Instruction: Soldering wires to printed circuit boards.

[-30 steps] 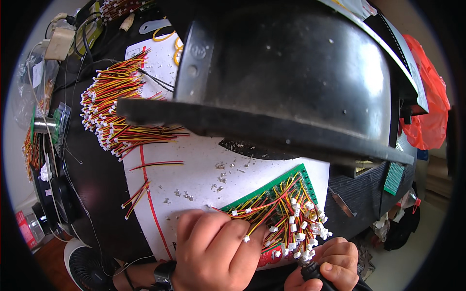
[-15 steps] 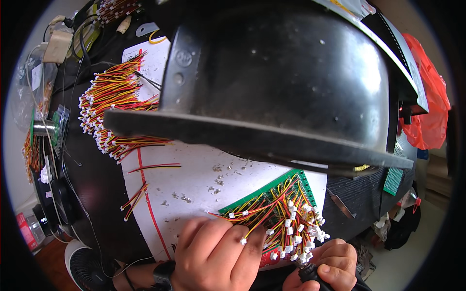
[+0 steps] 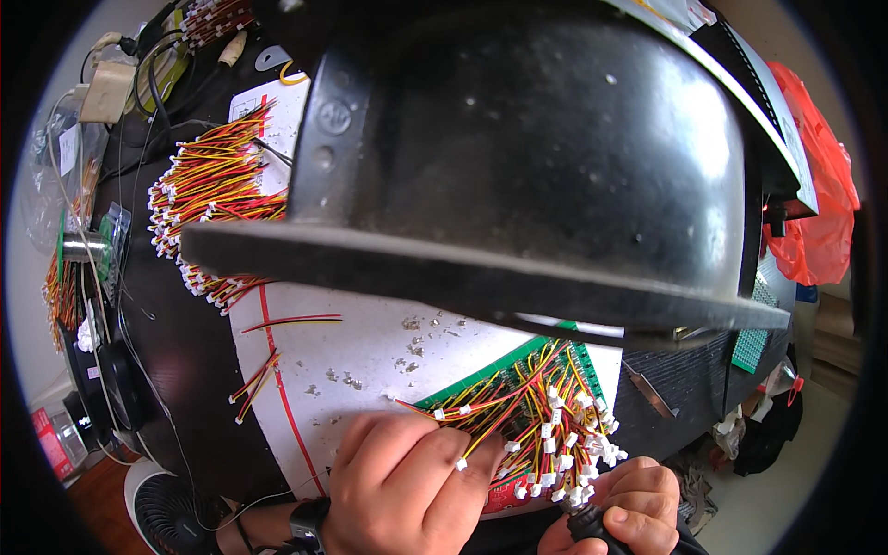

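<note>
A green circuit board [image 3: 481, 368], with many red, black and yellow wires ending in white connectors [image 3: 561, 435], lies in front of me on a white sheet [image 3: 370, 324]. My left hand [image 3: 407, 481] rests curled at the board's near left edge; a thin solder wire [image 3: 268, 500] runs in under it, and its fingertips are hidden. At the near right corner, my right hand [image 3: 638, 507] is wrapped round the black handle of a soldering iron [image 3: 589, 525]. The iron's tip disappears beneath the connectors. Part of a red board [image 3: 504, 499] shows under the wires.
A large glossy black housing [image 3: 518, 157] overhangs the sheet, covering the board's far corner. Bundled connector wires [image 3: 208, 194] are heaped at the far left. Small metal bits [image 3: 412, 347] lie scattered on the sheet. A solder spool [image 3: 83, 246] and a small fan [image 3: 166, 509] stand left.
Both hands keep almost the same place and grip. The black housing appears slightly further left and lower in the view, hiding a bit more of the board's far corner.
</note>
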Tool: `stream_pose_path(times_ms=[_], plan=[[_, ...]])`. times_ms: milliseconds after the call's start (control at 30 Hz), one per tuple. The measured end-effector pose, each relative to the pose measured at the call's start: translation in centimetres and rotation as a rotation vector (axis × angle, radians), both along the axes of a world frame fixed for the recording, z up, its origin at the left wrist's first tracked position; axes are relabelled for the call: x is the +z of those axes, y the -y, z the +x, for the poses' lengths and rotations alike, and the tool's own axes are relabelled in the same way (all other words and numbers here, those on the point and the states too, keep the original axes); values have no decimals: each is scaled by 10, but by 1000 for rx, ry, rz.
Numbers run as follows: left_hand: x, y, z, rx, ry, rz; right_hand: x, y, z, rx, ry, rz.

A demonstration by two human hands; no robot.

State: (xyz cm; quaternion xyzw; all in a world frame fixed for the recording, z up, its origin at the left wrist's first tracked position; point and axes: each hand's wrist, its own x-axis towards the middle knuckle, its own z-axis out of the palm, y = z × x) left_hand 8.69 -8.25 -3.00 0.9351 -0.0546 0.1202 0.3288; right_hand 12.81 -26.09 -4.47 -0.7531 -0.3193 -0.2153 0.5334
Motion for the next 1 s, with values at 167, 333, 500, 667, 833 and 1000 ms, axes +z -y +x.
stream_pose_path(times_ms=[167,333,500,667,833,1000], plan=[[1,0,0,4,-7,-7,1,2,1,7,5,-4],[1,2,0,19,-5,-23,1,3,1,15,2,1],[1,3,2,12,-14,-47,2,6,2,35,3,-17],[-2,-2,-1,13,-12,-56,0,0,1,22,9,-21],[-1,0,0,9,-2,-50,0,1,1,9,19,-21],[0,0,1,9,-8,-55,0,2,1,3,19,-10]])
